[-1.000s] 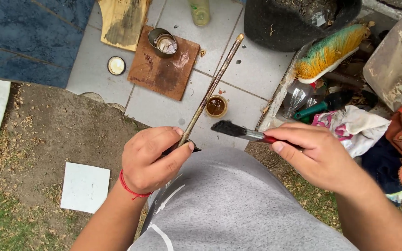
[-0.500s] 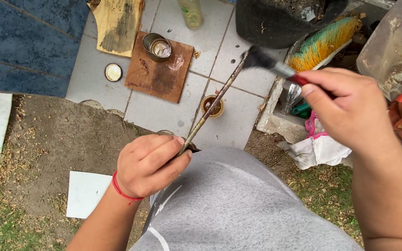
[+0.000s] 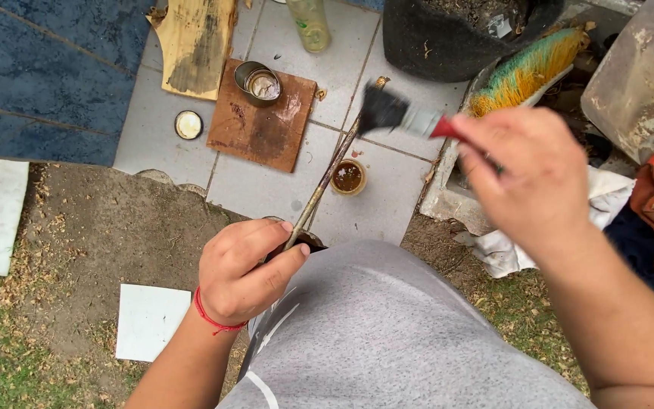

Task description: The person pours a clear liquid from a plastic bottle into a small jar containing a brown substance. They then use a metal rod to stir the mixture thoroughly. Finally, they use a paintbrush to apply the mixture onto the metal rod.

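Left hand (image 3: 245, 266) clenched around the near end of a thin cane stick (image 3: 328, 173), thumb pressed along it; stick slanting up and away over the tiled floor (image 3: 387, 193), far tip near the black tub (image 3: 448, 34). Right hand (image 3: 527, 174) gripping a red-handled paintbrush (image 3: 403, 115), dark bristles hovering just beside the stick's far end, slightly blurred. Small round lid (image 3: 348, 177) holding brown liquid, just right of the stick. Open tin can (image 3: 257, 82) standing on the far corner of a brown board (image 3: 263, 121); contents not clear. Second small lid (image 3: 188, 124) left of the board, pale inside. Bottle (image 3: 308, 21) at the tiles' far edge. Worn plank (image 3: 194, 44), hand broom (image 3: 527, 72), rags (image 3: 607, 197) nearby. Outdoors: bare dirt (image 3: 115, 227), sparse grass, white tile (image 3: 149, 322) lying on the dirt.
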